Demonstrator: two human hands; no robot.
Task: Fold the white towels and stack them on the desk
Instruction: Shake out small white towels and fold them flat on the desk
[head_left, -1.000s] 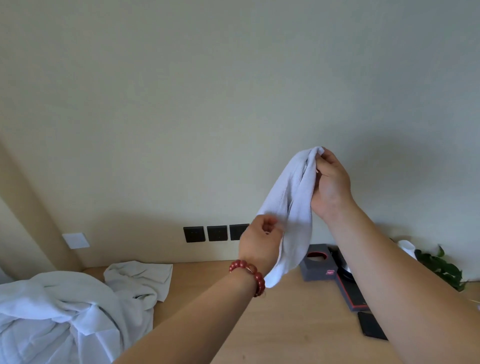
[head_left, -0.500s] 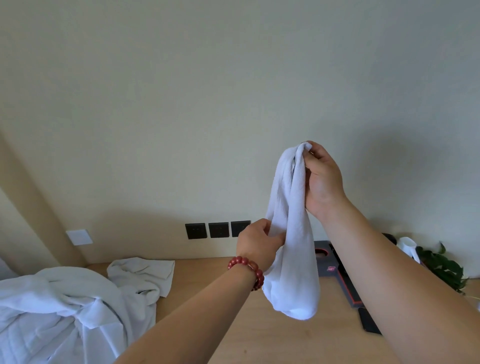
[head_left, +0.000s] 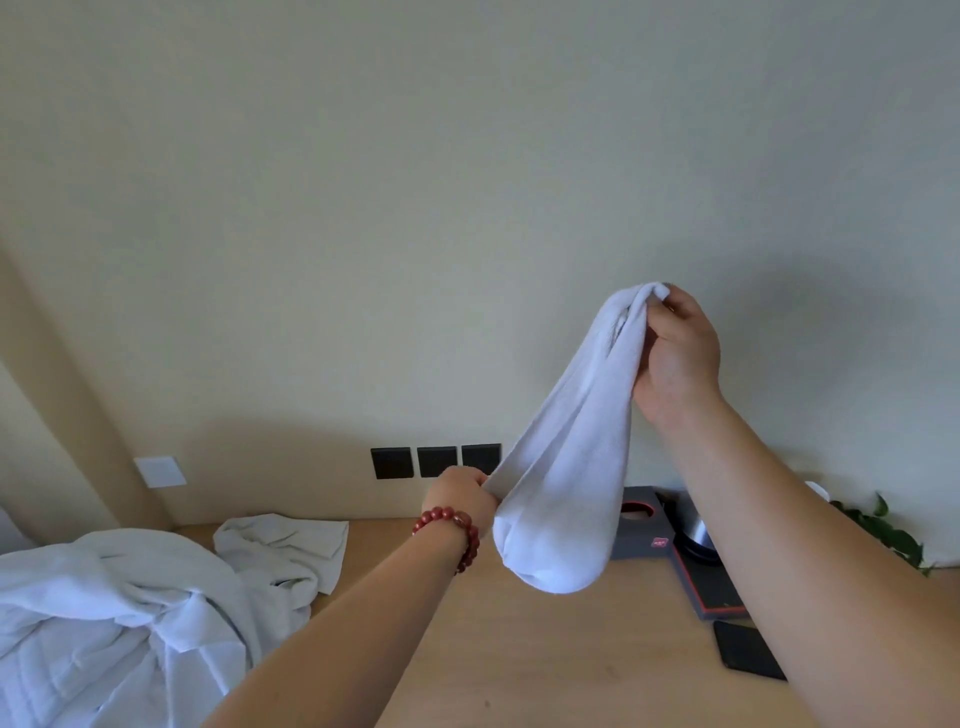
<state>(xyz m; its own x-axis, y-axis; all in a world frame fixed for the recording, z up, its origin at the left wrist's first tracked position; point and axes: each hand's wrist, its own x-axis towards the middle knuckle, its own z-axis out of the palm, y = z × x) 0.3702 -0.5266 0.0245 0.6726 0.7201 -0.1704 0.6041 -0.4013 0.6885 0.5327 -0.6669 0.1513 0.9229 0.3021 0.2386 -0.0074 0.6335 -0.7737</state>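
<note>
While two hands pinch it — one white towel (head_left: 566, 467), left hand (head_left: 462, 493), right hand (head_left: 680, 358).

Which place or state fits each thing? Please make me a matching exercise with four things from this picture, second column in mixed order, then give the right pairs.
Things:
1. held towel
2. left hand
3. towel pile
4. bead bracelet

Places or states:
A. lies crumpled at the left end of the desk
B. sits on the left wrist
C. hangs in the air between both hands
D. grips the towel's lower end

Pairs: 1-C, 2-D, 3-A, 4-B
</note>
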